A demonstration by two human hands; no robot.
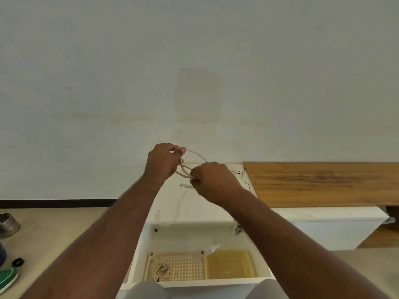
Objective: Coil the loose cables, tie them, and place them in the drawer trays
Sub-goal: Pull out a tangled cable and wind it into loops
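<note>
Coiling is the step in hand, by my judgement, with tying yet to come. Above the open white drawer [200,238], the left hand [164,161] is closed on the far end of a few loops of thin cream-coloured cable [197,155], thumb pressed down over them. Right of it, the right hand [212,180] pinches the near end of the same loops with curled fingers. The cable's slack tail [177,209] trails down onto the white cabinet top [207,209] behind the drawer. Inside the drawer, a perforated beige plastic tray [187,266] at the left already carries one coiled cream cable bundle [161,271]; the translucent yellow tray [231,264] to its right looks empty. Next, the tail must be drawn in loop by loop, without loosening the wraps.
</note>
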